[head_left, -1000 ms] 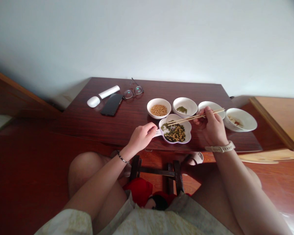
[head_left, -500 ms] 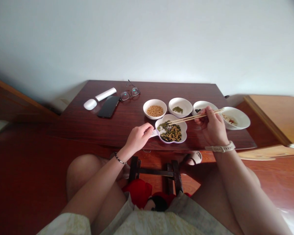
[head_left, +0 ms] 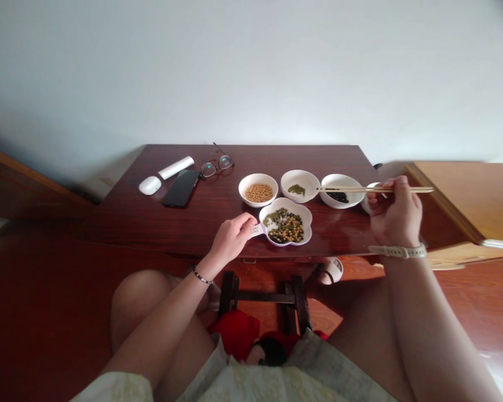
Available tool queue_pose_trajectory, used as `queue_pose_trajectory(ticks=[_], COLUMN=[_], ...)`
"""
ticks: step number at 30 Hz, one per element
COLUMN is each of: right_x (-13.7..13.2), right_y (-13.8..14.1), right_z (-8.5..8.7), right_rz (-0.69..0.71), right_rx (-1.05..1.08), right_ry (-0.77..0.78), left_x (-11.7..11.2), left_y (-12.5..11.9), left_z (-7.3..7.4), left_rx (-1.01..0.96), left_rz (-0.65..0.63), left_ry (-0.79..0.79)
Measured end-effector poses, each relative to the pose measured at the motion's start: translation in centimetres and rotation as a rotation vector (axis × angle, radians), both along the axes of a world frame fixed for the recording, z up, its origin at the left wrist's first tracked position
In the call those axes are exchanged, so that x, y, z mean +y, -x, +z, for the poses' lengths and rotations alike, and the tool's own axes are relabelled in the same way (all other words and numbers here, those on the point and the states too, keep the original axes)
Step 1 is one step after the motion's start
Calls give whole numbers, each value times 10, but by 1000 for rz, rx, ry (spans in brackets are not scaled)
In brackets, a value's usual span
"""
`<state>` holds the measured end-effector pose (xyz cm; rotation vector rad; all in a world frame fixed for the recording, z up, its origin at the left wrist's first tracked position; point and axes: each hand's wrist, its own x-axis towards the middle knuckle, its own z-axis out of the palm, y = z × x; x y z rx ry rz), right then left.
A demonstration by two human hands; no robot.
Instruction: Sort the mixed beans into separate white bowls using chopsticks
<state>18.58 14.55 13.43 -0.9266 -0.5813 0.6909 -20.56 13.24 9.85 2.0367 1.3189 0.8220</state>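
Note:
A flower-shaped white dish [head_left: 305,215] of mixed green, yellow and black beans sits near the front edge of the low dark wooden table [head_left: 193,223]. My left hand [head_left: 233,237] is closed on the dish's small handle at its left side. My right hand [head_left: 394,215] grips a pair of wooden chopsticks [head_left: 373,190], held level with their tips over the white bowl of black beans [head_left: 347,182]. Behind the dish stand a bowl of yellow beans [head_left: 257,191] and a bowl of green beans [head_left: 300,184].
A white mouse [head_left: 150,185], a white tube [head_left: 175,167], a black phone [head_left: 181,188] and glasses [head_left: 216,164] lie at the table's back left. Another white bowl [head_left: 365,204] is mostly hidden behind my right hand. A lighter wooden surface [head_left: 465,195] adjoins on the right. My knees are below.
My right hand has swung the chopsticks rightwards from the mixed dish to above the black-bean bowl. The left hand stays on the dish handle. The camera view has shifted.

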Motion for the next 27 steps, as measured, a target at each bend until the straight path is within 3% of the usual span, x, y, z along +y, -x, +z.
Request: queue_pose_trajectory(ticks=[6, 13, 18, 23, 27], right_x=[-3, -10, -11, -7, -7], right_y=[-35, -41, -41, -32, -19], right_z=[3, -6, -5, -5, -4], right_rz=[-274, -278, -269, -240, -201], right_rx=[-31, -183, -149, -70, -42], right_ry=[69, 96, 73, 68, 68], left_x=[-1, 0, 0, 1, -6], left_y=[0, 1, 1, 0, 2], left_z=[3, -2, -2, -6, 0], left_rx=[-71, -118, -87, -103, -154], left_rz=[21, 38, 44, 73, 219], left_ry=[15, 44, 5, -115, -446])
